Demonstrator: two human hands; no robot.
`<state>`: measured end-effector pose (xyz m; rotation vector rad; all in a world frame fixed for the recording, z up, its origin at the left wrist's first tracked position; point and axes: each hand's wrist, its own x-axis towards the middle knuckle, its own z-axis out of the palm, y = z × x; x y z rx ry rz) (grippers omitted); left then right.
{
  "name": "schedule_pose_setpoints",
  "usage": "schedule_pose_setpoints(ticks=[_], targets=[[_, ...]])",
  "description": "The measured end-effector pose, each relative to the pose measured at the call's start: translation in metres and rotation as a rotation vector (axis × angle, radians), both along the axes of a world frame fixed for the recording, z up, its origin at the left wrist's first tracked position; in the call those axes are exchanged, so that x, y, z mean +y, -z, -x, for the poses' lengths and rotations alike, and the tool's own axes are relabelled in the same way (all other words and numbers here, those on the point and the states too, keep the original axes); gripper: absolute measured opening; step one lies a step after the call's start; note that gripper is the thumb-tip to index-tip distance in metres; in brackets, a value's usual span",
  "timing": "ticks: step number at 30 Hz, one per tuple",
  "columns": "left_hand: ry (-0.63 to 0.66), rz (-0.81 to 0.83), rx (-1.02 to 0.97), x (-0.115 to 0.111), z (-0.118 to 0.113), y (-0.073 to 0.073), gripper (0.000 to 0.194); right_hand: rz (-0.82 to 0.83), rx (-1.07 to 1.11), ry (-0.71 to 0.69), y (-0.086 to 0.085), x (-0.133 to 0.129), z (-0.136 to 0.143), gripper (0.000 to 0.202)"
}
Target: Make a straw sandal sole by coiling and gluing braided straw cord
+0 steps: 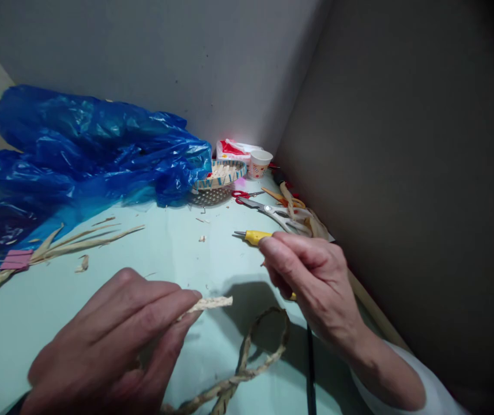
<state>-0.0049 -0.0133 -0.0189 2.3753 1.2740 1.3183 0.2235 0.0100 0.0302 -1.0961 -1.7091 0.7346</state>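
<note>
Left hand [121, 334] pinches 1 braid [216, 302]; right hand [311, 271] curled, can't tell on what. 1 cup [259, 166] near worktop [164, 248] far-right corner.

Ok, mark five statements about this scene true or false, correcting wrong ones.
1. The left hand pinches a pale plaited fibre strip. True.
2. The right hand touches that strip's tip. False: they are apart.
3. The white paper cup with red print lies on its side. False: the cup stands upright.
4. The yellow-handled, metal-tipped tool points left in the picture. True.
5. The crumpled blue plastic sheet lies right of the round woven basket. False: the sheet lies left.
</note>
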Motion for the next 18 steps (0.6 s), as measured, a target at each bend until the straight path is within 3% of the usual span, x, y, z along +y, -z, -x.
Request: schedule_pose_setpoints(ticks=[4,8,11,14,18], targets=[[-0.028,0.051,-0.125,0.008,-0.008,-0.007,0.015,0.103,-0.073,-0.186,0.004,-0.002,0.005,0.030],[-0.024,0.214,-0.196,0.008,-0.012,-0.013,0.012,0.042,-0.128,-0.211,0.005,-0.005,0.008,0.010],[-0.070,0.449,-0.235,0.008,-0.012,-0.019,0.011,-0.006,-0.152,-0.208,0.007,-0.004,0.008,0.002],[-0.102,0.743,-0.259,0.011,-0.011,-0.025,0.021,0.060,-0.151,-0.221,0.007,-0.001,0.007,0.004],[-0.054,1.069,-0.340,0.017,-0.007,-0.029,0.034,0.105,-0.159,-0.253,0.008,0.003,0.006,0.005]])
